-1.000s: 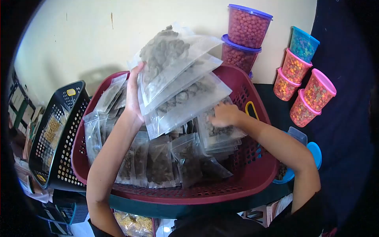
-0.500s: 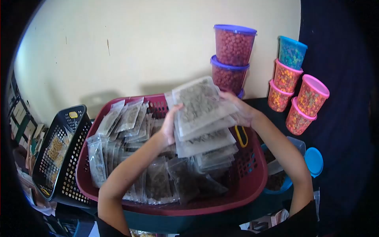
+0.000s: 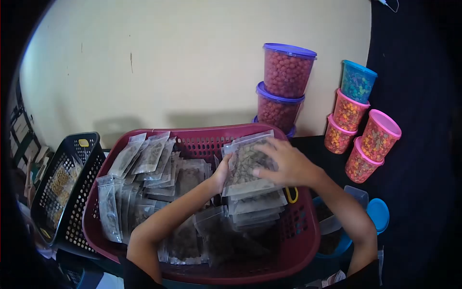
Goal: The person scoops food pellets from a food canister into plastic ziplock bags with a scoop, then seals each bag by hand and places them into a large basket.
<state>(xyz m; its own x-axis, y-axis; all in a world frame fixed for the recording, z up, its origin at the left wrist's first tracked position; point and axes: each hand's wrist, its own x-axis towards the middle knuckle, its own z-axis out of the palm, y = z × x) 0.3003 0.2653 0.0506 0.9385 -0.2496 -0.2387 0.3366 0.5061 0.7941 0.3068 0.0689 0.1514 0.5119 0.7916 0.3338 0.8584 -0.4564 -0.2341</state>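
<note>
Top pouch (image 3: 244, 166) sits right of frame centre, on a stack of pouches (image 3: 255, 210) inside the maroon basket (image 3: 296, 255); zip edge faces up-frame and slants higher rightward; long axis unclear (right hand (image 3: 288, 166) covers part); clear film, dull grey chip-like contents; right fingers spread wide over it; left hand (image 3: 221, 174) at its left edge, cannot tell whether pinching.

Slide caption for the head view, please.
Left hand and right hand at stacked clear packets in a maroon basket.
</note>
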